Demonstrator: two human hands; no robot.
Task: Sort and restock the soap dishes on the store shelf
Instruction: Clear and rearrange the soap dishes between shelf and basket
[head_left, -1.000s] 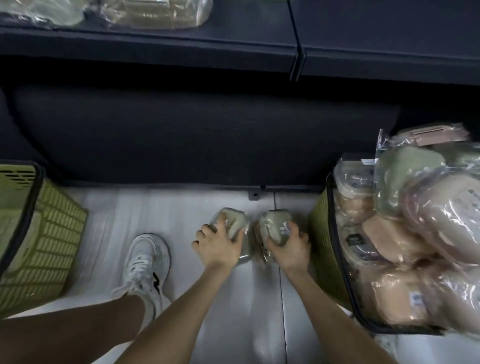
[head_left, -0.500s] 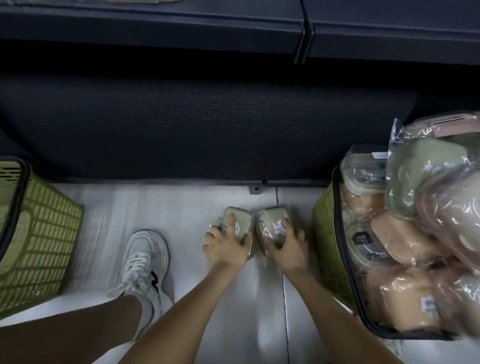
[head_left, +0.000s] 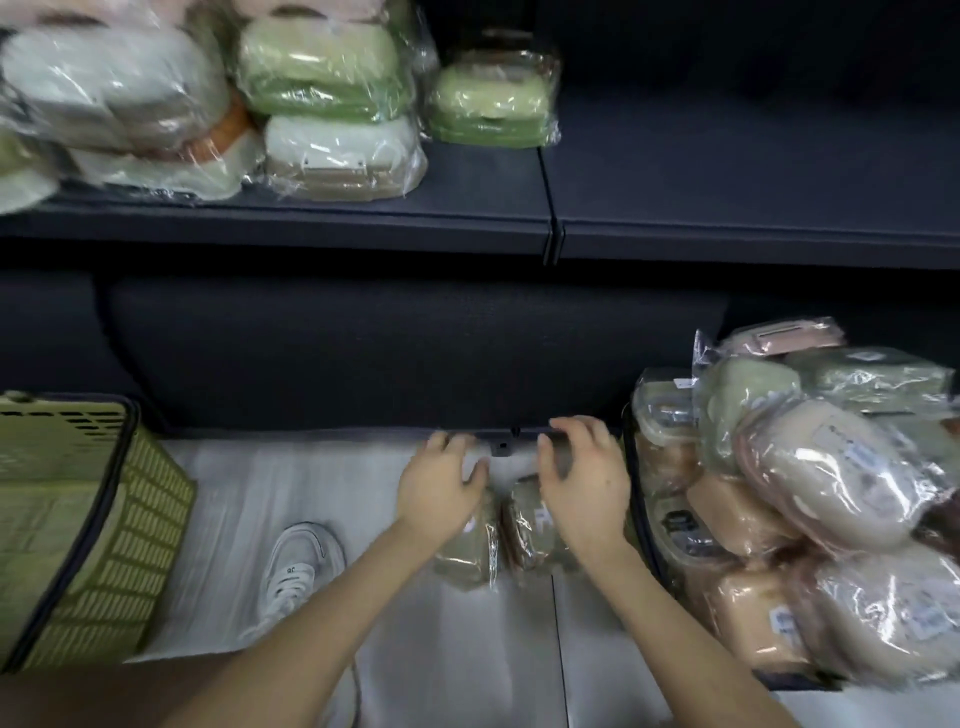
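Two plastic-wrapped green soap dishes, the left dish (head_left: 466, 550) and the right dish (head_left: 532, 525), stand side by side on the pale floor in front of the dark shelf base. My left hand (head_left: 441, 483) hovers over the left one with fingers reaching forward and holds nothing. My right hand (head_left: 582, 478) hovers over the right one, fingers loosely curled, also without anything in it. Both wrists cover part of the dishes. On the dark shelf (head_left: 363, 218) above lie wrapped green soap dishes (head_left: 488, 101) and white ones (head_left: 337, 156).
A green basket (head_left: 639, 499) at the right is heaped with wrapped pink, beige and green soap dishes (head_left: 810, 478). Another green basket (head_left: 88, 525) stands at the left. My white sneaker (head_left: 298, 571) rests on the floor between them. The shelf's right half (head_left: 753, 171) is bare.
Both hands have let go of the two dishes and moved up and forward, away from them. The view has tilted up and now shows the stocked shelf.
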